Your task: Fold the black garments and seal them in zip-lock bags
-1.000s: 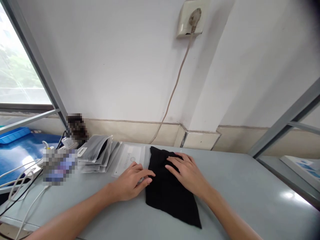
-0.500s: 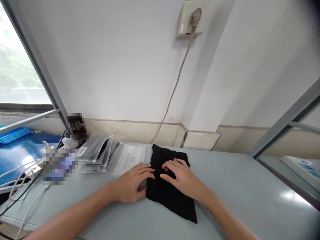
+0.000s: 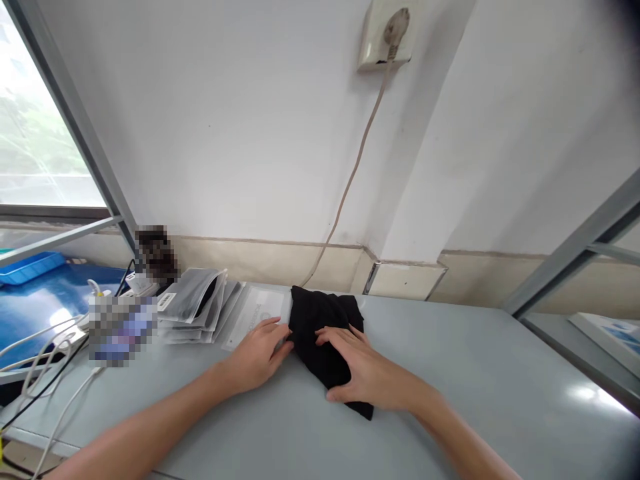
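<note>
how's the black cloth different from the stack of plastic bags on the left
The black cloth is opaque and rumpled; the stack of bags is greyish, see-through and layered. The right hand is on the black cloth, while neither hand touches the stack of bags. Both lie on the grey table.

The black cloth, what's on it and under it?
The right hand is on the cloth. The cloth lies on the table; anything else underneath is covered.

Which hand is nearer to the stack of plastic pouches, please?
Left. The left hand is right of the stack of plastic pouches and nearer the camera; the right hand lies farther right, on the black cloth.
</note>
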The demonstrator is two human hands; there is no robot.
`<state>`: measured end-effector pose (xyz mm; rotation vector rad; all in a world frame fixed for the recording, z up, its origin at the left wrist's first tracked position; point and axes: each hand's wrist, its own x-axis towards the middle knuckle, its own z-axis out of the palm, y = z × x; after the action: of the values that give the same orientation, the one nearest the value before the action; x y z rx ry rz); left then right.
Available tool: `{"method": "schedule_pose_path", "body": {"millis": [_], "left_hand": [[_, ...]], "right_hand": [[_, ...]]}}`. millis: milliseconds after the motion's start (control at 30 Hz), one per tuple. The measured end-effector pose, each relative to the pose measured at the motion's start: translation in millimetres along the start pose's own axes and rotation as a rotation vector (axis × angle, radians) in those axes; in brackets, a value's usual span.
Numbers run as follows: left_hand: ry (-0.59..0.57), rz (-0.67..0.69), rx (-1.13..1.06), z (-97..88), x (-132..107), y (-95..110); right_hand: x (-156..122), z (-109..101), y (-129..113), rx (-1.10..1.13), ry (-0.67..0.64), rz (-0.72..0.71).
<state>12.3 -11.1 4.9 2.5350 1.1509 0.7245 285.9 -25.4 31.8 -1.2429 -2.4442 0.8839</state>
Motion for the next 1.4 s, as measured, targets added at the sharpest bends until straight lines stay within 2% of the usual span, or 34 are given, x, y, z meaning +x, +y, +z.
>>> {"method": "schedule_pose_path", "body": {"millis": [133, 267, 333, 433, 500, 600, 667, 767, 833, 1033, 1100, 1167, 1233, 1267, 1300, 1400], "left_hand": [[0.089, -0.253, -0.092, -3.4, 2.5, 5.0], [0.082, -0.413, -0.457, -2.3, 4.1, 6.0], [0.096, -0.433, -0.583, -0.9, 4.7, 5.4], [0.174, -0.382, -0.662, 0.6, 6.3, 4.2], [0.234, -0.359, -0.694, 1.3, 7.9, 3.1], [0.308, -0.395, -0.728, 2.7, 10.1, 0.6], [0.331, -0.427, -0.729, 3.5, 11.1, -1.5], [0.347, -0.454, -0.708, 4.5, 11.6, -5.0], [0.347, -0.474, -0.705, 5.6, 11.3, -7.6], [0.205, -0.571, -0.853, 11.7, 8.9, -12.5], [0.198, -0.588, -0.878, 12.2, 8.1, -12.8], [0.228, -0.575, -0.863, 11.9, 7.3, -13.4], [0.271, -0.532, -0.798, 11.7, 6.4, -14.3], [0.285, -0.510, -0.762, 11.7, 6.0, -14.8], [0.292, -0.494, -0.729, 11.7, 5.6, -15.2], [0.290, -0.479, -0.664, 11.9, 4.8, -15.4]], "right_hand": [[-0.8, -1.4, -5.5, 0.056, 0.063, 0.035], [5.0, 0.0, -6.7, 0.138, 0.181, 0.127], [7.2, 2.0, -7.0, 0.200, 0.219, 0.127], [6.2, 6.4, -8.9, 0.227, 0.267, 0.065], [3.2, 9.8, -11.1, 0.212, 0.194, 0.076], [-0.9, 14.7, -13.6, 0.176, 0.007, 0.072], [-1.5, 16.9, -14.0, 0.155, -0.016, 0.007], [1.1, 16.9, -13.5, 0.151, 0.132, -0.081], [4.8, 15.0, -11.8, 0.203, 0.228, -0.057], [22.3, 17.0, 14.3, 0.496, 0.477, 0.281], [26.3, 20.0, 25.3, 0.560, 0.564, 0.347], [26.7, 20.6, 30.2, 0.484, 0.739, 0.332], [23.2, 18.0, 26.6, 0.338, 0.869, 0.249], [20.4, 15.9, 22.0, 0.276, 0.882, 0.196], [17.3, 13.7, 16.3, 0.246, 0.827, 0.150], [9.3, 10.0, -1.1, 0.189, 0.575, 0.062]]}}
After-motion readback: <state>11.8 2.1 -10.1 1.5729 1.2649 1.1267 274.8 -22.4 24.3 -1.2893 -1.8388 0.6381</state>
